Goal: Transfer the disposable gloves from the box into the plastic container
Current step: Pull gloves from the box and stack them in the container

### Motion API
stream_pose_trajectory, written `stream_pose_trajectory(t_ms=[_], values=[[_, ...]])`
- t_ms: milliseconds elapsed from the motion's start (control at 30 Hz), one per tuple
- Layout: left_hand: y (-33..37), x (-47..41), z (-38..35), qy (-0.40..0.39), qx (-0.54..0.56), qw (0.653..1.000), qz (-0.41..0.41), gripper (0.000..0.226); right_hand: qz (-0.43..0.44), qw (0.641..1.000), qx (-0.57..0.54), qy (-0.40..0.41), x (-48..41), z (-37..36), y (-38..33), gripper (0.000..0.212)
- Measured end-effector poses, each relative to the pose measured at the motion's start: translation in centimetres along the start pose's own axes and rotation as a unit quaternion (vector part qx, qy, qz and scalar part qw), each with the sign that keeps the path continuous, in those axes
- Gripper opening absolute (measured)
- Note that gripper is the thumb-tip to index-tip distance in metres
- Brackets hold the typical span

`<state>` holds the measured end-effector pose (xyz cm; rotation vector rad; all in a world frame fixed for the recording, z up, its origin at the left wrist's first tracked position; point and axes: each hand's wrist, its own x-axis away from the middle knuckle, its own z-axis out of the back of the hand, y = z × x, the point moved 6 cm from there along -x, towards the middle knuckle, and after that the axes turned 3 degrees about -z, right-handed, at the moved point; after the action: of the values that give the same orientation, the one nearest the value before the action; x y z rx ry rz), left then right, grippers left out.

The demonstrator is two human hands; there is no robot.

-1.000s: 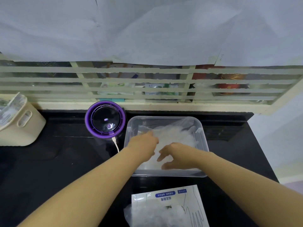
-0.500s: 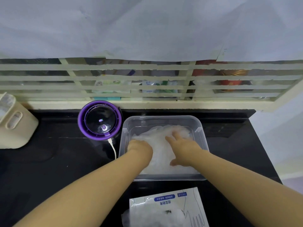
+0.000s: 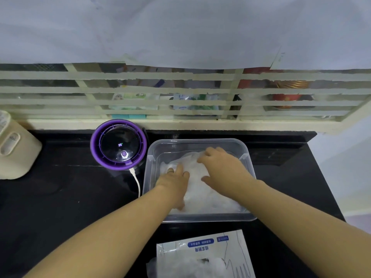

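Note:
A clear plastic container (image 3: 197, 141) sits on the black counter, holding a flat pile of thin translucent disposable gloves (image 3: 208, 197). My left hand (image 3: 174, 182) lies palm down on the left part of the pile, fingers spread. My right hand (image 3: 222, 169) presses flat on the upper right of the pile, fingers apart. Neither hand grips anything. The white glove box (image 3: 220, 249) with blue print lies at the near edge, with more gloves (image 3: 180, 267) spilling from its opening.
A round purple-rimmed device (image 3: 118, 145) with a white cable (image 3: 136, 181) stands just left of the container. A cream bin (image 3: 14, 149) is at the far left. A taped window ledge (image 3: 180, 125) runs behind the counter (image 3: 60, 197).
Both hands have slid across the pile inside the container, the right one moving toward the far right corner and the left one opening flat. The camera view shifted slightly.

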<state>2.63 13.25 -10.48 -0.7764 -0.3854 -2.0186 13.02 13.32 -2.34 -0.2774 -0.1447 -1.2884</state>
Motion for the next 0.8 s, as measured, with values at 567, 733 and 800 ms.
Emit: stream_pose_trajectory(t_ms=[567,733,800], values=[[1.5,1.2,-1.0,-0.024,0.031,0.999,0.001,0.096,-0.140,0.946,-0.040,-0.290,2.3,-8.8,2.6,0.104],[2.4,2.4,0.4,-0.059,0.056,0.996,-0.022,0.054,-0.116,0.945,-0.036,-0.304,3.8,-5.9,2.5,0.078],[2.3,3.1,1.3,-0.059,0.050,0.996,-0.035,0.038,-0.105,0.953,-0.052,-0.278,4.6,-3.7,2.4,0.063]])
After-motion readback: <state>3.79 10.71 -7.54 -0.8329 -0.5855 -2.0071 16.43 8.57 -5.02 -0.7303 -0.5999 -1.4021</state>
